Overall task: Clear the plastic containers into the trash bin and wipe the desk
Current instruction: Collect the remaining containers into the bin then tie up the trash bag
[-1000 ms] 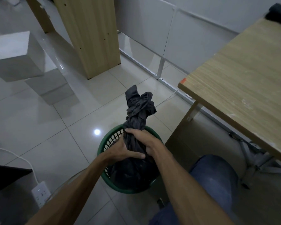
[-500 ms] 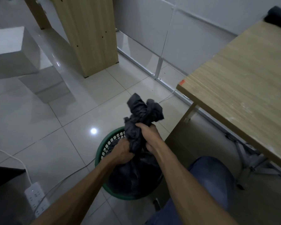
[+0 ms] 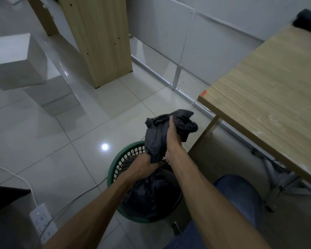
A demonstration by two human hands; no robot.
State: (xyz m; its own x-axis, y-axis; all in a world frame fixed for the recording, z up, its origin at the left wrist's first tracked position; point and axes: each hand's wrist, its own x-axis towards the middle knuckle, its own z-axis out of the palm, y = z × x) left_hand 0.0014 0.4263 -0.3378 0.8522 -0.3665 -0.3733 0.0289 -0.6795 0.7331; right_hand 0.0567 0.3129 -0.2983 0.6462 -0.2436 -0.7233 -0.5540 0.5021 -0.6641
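Note:
A green mesh trash bin (image 3: 123, 159) stands on the tiled floor below me, lined with a black plastic bag (image 3: 151, 193). A dark grey cloth (image 3: 155, 137) is bunched above the bin. My right hand (image 3: 172, 139) grips its upper part, thumb pointing up. Lower down, my left hand (image 3: 145, 165) grips the cloth's bottom end, just over the bin's rim. The wooden desk (image 3: 269, 97) fills the right side, its near corner level with the cloth. No plastic containers show.
A white power strip (image 3: 42, 225) with cables lies on the floor at lower left. A wooden panel (image 3: 99, 38) and a white box (image 3: 13, 60) stand further back. A dark object (image 3: 307, 20) sits at the desk's far edge. My knee in jeans (image 3: 241, 196) is beside the bin.
The cloth has been twisted and bunched tighter. My right hand has risen and turned with its upper part, while my left hand stayed low at the bin's rim.

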